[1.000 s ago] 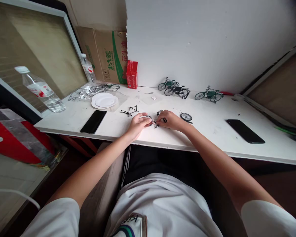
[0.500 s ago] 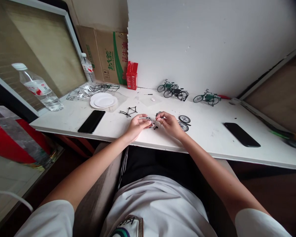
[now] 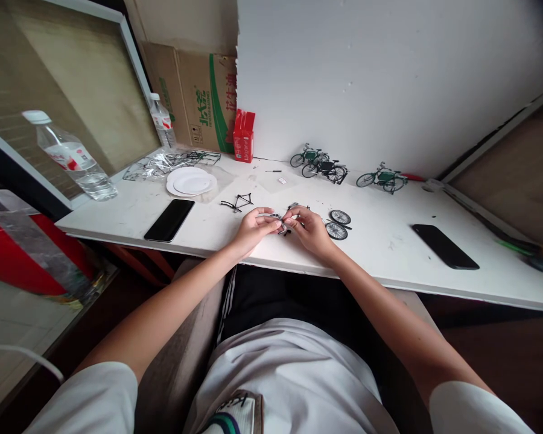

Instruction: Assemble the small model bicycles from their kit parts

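Observation:
My left hand pinches a small silvery part above the front of the white table. Fingertips of my right hand meet at the same part, pressed together; whether they hold a separate tiny piece is hidden. A dark model bicycle frame lies to the left of my hands. Just right of them lie two small spoked wheels. Small dark pieces show behind and beneath my right fingers.
Finished-looking model bicycles stand at the back. Phones lie left and right. White discs, a red box, a cardboard box and water bottles are on the left side.
My right hand has moved left, so its fingertips now touch the part in my left hand. My left hand has stayed nearly in place. The view has shifted slightly.

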Demonstrator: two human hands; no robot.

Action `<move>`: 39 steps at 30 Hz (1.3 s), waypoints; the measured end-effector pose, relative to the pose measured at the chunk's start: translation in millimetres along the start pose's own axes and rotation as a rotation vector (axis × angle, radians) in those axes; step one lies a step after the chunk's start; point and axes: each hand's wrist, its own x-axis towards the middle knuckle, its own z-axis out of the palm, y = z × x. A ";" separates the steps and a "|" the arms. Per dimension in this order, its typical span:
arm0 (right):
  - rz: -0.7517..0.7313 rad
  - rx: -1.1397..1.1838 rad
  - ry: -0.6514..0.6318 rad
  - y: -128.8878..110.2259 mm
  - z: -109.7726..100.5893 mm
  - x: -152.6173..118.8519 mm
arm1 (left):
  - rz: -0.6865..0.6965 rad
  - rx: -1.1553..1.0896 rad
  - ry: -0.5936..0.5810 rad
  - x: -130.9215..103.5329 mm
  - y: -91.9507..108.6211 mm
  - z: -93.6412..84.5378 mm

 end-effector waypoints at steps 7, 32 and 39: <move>-0.061 -0.040 0.030 3.6 -0.8 0.0 | 0.027 -0.006 -0.015 0.0 -1.7 0.3; -0.087 -0.092 0.067 -7.2 0.1 -4.3 | 0.022 0.019 -0.053 -0.6 0.8 -0.2; -0.101 -0.097 0.017 -2.1 -0.1 -4.5 | 0.030 0.014 -0.060 -0.2 -0.5 -1.1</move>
